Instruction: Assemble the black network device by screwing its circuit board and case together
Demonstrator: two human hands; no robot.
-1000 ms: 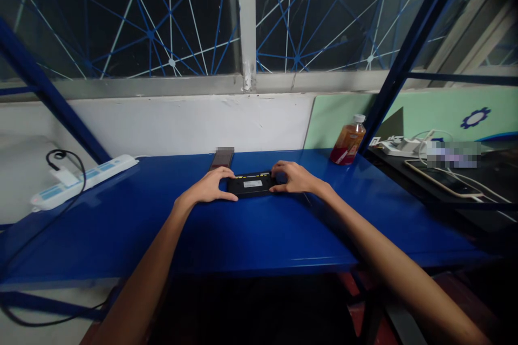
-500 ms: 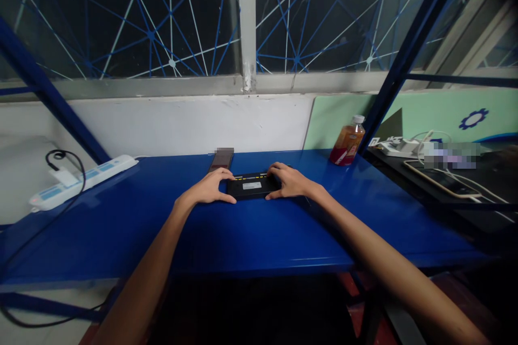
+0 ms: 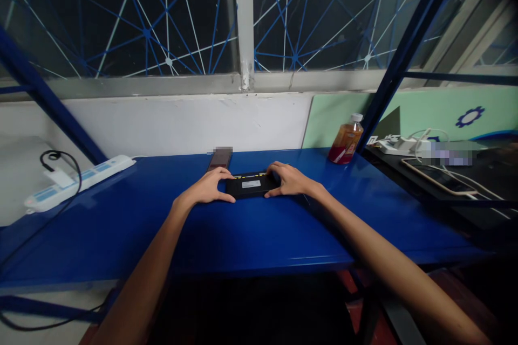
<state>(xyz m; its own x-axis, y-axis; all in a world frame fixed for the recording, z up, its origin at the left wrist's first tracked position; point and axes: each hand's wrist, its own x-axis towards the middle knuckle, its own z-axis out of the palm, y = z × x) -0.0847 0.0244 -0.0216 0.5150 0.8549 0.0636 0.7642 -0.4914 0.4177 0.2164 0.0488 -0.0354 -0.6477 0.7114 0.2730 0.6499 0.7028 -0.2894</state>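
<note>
A flat black rectangular case [image 3: 246,191] lies on the blue table between my hands. Its upper face carries a small white label, and a row of yellow marks runs along the far edge; its exact kind I cannot make out. My left hand [image 3: 208,185] clasps the left end, fingers on the far edge and thumb at the near one. Around the right end curls my right hand [image 3: 288,179], which covers that corner. Behind my left fingers rests a dark, slim slab [image 3: 219,159], its far end blurred.
At the left of the blue table [image 3: 251,237] sits a white power strip [image 3: 101,170] with a black cable. An orange drink bottle [image 3: 346,140] stands at the back right. Further right, a phone [image 3: 437,175] and white cables lie on a black surface. Blue frame posts rise on both sides.
My right hand has shifted slightly left and farther over the case's right end. The left hand keeps its hold. The whole view has moved a little.
</note>
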